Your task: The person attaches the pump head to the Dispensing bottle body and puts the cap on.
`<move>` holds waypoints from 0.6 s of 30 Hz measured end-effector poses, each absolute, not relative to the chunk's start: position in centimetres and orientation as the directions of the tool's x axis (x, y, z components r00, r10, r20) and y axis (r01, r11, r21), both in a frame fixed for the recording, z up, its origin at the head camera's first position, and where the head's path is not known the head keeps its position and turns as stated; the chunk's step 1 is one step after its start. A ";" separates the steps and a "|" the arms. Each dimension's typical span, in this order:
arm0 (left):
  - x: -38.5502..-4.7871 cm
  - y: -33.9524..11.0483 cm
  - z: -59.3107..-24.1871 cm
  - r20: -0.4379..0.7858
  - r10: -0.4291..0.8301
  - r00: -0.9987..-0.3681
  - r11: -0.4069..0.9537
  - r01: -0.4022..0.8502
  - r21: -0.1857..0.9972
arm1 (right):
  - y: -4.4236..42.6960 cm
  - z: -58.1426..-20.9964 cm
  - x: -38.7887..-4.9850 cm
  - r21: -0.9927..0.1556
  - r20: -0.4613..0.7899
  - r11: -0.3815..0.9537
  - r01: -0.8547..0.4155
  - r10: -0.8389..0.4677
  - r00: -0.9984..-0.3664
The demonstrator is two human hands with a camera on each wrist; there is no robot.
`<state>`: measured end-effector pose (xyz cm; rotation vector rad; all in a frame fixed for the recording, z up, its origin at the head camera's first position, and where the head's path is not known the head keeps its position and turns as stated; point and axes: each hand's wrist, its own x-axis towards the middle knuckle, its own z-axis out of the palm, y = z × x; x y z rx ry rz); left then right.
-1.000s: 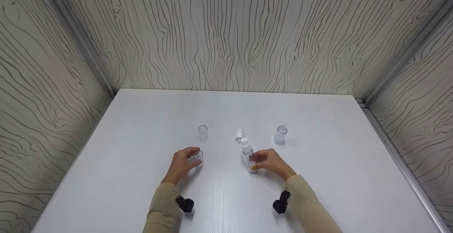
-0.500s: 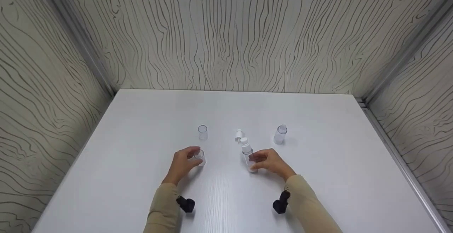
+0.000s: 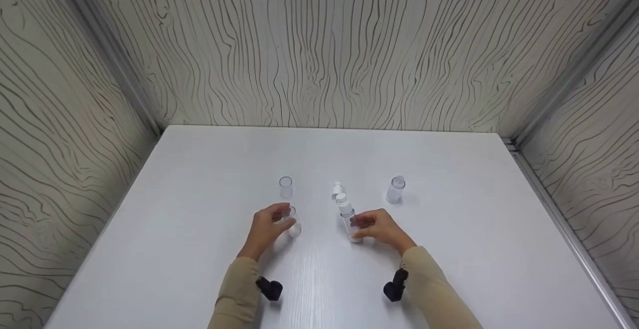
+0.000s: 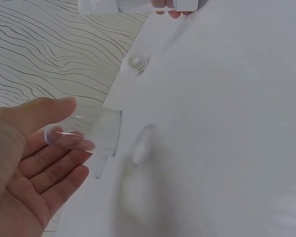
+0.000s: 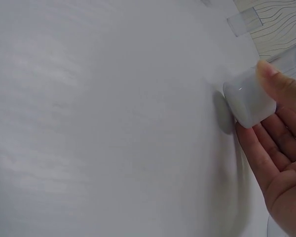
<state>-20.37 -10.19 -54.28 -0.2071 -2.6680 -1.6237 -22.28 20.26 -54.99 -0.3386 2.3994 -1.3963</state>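
Observation:
In the head view my left hand (image 3: 267,229) pinches a clear cylindrical cap (image 4: 108,129) between thumb and fingers. The left wrist view shows this cap slightly raised, its shadow apart from it on the table. My right hand (image 3: 382,230) grips the lower body of a clear bottle (image 3: 348,224) with a white top (image 3: 343,204). That bottle leans a little to the left; its base (image 5: 249,101) is close to the table in the right wrist view. Between the two hands is a hand's width or so of table.
Behind the gripped bottle lies a small white pump top (image 3: 337,189). A second clear cap (image 3: 286,187) stands back left, and a clear bottle without a white top (image 3: 395,191) stands back right. Patterned walls (image 3: 319,49) enclose the white table (image 3: 319,154).
My left hand has moved to the right with the clear cap, which has come off the table. The right hand has barely shifted; the bottle's top tips slightly further left.

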 end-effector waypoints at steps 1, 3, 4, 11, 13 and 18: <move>-20.4 -10.1 -54.2 0.088 0.107 -0.990 0.453 0.127 0.883 | 20.2 -55.0 -22.3 -0.873 -0.167 0.486 -0.038 -0.373 -0.913; -20.4 -9.9 -54.1 0.104 0.107 -0.989 0.454 0.142 0.880 | 20.2 -55.0 -22.3 -0.875 -0.162 0.482 -0.041 -0.371 -0.914; -20.5 -9.7 -54.0 0.111 0.108 -0.988 0.451 0.148 0.880 | 20.1 -54.9 -22.3 -0.876 -0.157 0.480 -0.043 -0.369 -0.916; -20.8 -8.9 -53.4 0.145 0.108 -0.983 0.424 0.178 0.888 | 19.9 -54.4 -22.3 -0.878 -0.115 0.473 -0.075 -0.361 -0.925; -20.9 -8.8 -53.2 0.153 0.104 -0.983 0.429 0.183 0.884 | 19.9 -54.4 -22.4 -0.878 -0.112 0.472 -0.081 -0.367 -0.923; -21.3 -8.5 -52.8 0.165 0.091 -0.982 0.434 0.188 0.881 | 19.9 -54.3 -22.4 -0.877 -0.112 0.473 -0.086 -0.377 -0.920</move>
